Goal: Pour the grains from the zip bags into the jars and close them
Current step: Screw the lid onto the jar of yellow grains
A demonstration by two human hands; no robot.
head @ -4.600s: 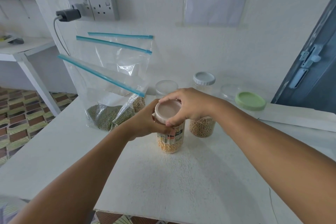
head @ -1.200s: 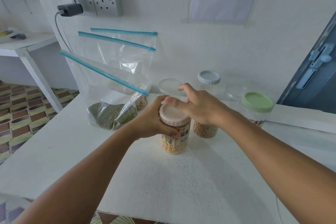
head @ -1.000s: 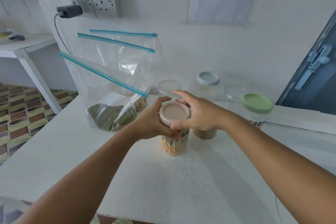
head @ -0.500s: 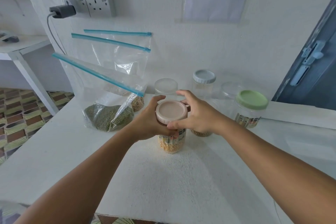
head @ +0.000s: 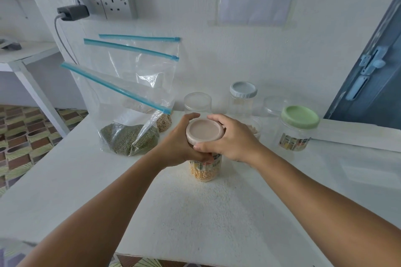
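Your left hand (head: 178,147) grips the corn jar (head: 205,169), right hand (head: 230,138) grips its pink lid (head: 205,132); cross-threading risks spills beside the mung-bean bag (head: 130,138).

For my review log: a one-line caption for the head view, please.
Left hand steadies a jar of yellow grains while right hand grips its pink lid.

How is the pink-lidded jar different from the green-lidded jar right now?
The pink-lidded jar holds yellow grains at its bottom; the green-lidded jar looks empty. The pink-lidded jar is gripped by the left hand, with the right hand round its lid; the green-lidded jar stands untouched, farther right by the wall. Both are clear, upright, lidded and carry colourful labels.
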